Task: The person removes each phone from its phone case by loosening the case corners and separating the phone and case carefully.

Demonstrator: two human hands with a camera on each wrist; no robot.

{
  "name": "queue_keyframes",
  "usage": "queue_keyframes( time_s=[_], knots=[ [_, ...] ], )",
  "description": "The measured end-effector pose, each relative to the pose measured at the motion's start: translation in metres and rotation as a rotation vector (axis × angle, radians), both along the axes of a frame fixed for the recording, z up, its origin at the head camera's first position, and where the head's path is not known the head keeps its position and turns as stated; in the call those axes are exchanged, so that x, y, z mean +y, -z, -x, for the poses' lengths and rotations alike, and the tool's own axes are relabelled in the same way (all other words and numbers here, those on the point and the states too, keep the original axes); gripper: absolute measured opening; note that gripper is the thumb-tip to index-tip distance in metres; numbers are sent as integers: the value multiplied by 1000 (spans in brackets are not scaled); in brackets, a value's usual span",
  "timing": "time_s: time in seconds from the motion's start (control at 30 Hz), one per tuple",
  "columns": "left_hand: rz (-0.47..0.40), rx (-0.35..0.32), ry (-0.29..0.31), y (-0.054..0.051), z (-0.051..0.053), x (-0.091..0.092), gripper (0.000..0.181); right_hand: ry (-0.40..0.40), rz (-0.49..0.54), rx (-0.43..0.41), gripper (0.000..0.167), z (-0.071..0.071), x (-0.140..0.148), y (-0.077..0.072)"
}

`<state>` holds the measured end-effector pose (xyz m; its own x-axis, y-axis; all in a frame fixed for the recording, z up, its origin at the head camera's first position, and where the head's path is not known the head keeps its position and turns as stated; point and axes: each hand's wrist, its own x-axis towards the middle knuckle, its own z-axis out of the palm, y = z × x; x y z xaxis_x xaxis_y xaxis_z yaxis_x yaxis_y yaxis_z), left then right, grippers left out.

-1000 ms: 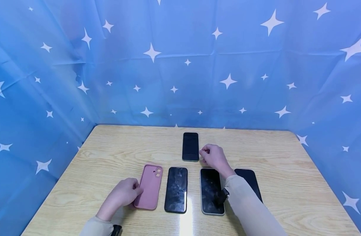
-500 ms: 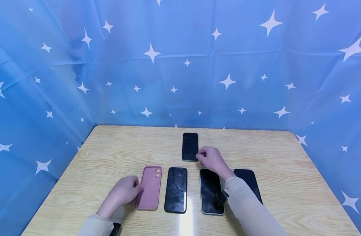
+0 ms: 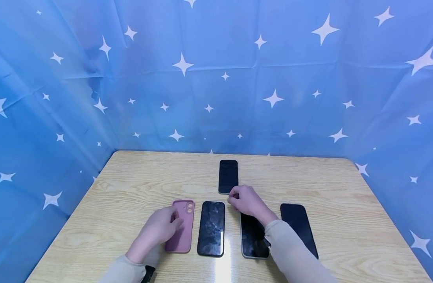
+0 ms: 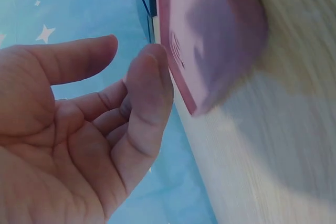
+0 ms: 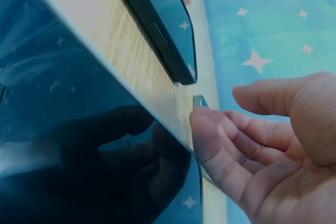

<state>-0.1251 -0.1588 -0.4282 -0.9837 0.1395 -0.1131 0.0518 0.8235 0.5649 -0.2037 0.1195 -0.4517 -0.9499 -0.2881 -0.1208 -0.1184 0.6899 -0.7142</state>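
Observation:
The pink phone case (image 3: 182, 237) lies flat, hollow side up, with its camera cutout at the far end. Over its left side is the left hand (image 3: 159, 227); in the left wrist view, that hand (image 4: 89, 124) has thumb and forefinger apart, fingers bent beside the case (image 4: 220, 40), holding nothing. Loosely bent and holding nothing, the right hand (image 3: 249, 201) is just nearer than the far phone (image 3: 228, 175). Its wrist and sleeve cover part of a light-edged phone (image 3: 251, 239). In the right wrist view, the right hand (image 5: 273, 140) shows its thumb apart from its fingers.
A black phone (image 3: 211, 228) lies between the case and the light-edged phone. Another dark phone (image 3: 300, 226) lies to the right, beside the right forearm. The wooden table (image 3: 361, 220) ends at a blue curtain (image 3: 237, 98) with white stars.
The left hand has moved right, from the case's left edge to over it. After a small shift right earlier, the case stays put. The right hand has come nearer and slightly left.

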Motion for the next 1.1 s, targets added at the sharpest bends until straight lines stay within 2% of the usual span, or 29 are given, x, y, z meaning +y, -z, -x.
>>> queue_keyframes(
  time_s=[0.27,0.43,0.63,0.87,1.1],
  knots=[
    [-2,12,67,0,-1,15,27,-62,8,-28,6,-10,-10,2],
    [-42,19,116,2,0,25,26,-88,-9,-34,6,-15,-13,2],
    [-36,31,151,3,3,37,23,-85,-49,-43,13,-18,-15,1],
    [-14,18,152,5,5,45,23,-59,-122,-64,26,-20,-23,2],
    [-3,31,143,5,4,49,25,-85,-269,-128,35,-21,-31,-2]
  ],
)
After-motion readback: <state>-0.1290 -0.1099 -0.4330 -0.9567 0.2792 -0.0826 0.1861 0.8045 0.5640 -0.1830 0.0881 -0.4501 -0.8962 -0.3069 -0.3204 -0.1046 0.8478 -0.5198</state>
